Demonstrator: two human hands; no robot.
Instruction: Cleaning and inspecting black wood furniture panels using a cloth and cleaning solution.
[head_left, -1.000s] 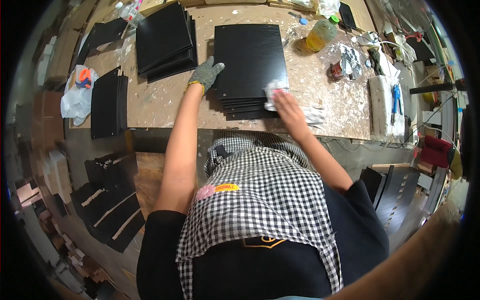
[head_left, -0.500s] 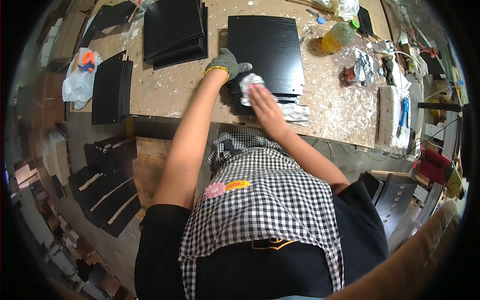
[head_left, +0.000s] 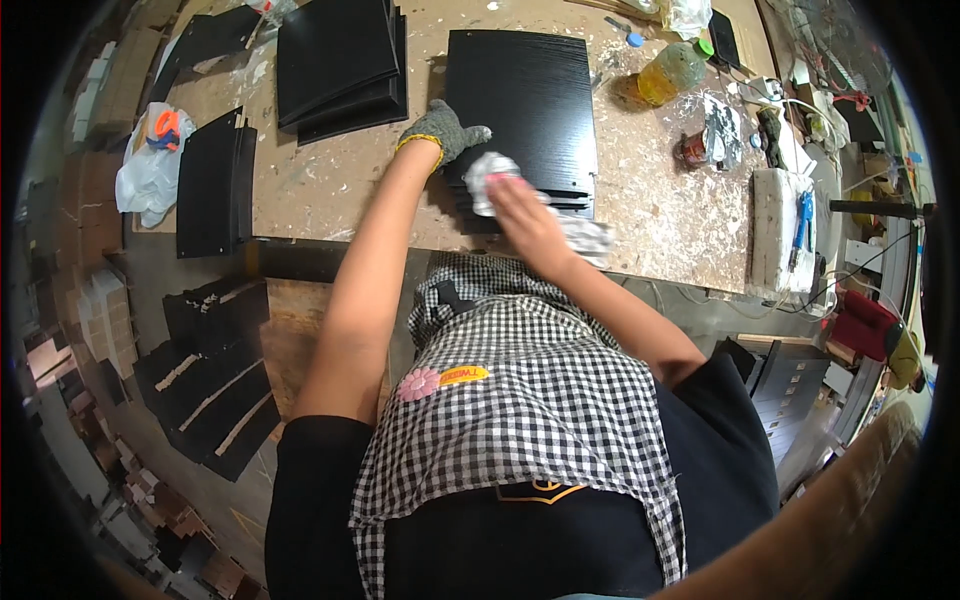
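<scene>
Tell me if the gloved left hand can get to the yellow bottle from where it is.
Probably yes. The left hand rests on the black panel stack; the yellow bottle stands beyond it, with only the flat panels between.

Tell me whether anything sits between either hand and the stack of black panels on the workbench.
Nothing separates the gloved left hand from the stack of black rectangular panels; it rests on the stack's left edge. Under the bare right hand lies only the crumpled white cloth it presses on the top panel.

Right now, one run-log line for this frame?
left hand: gloved, pressed flat on black panel stack | right hand: bare, white rag on stack's near edge | workbench: second panel stack, yellow bottle
</scene>
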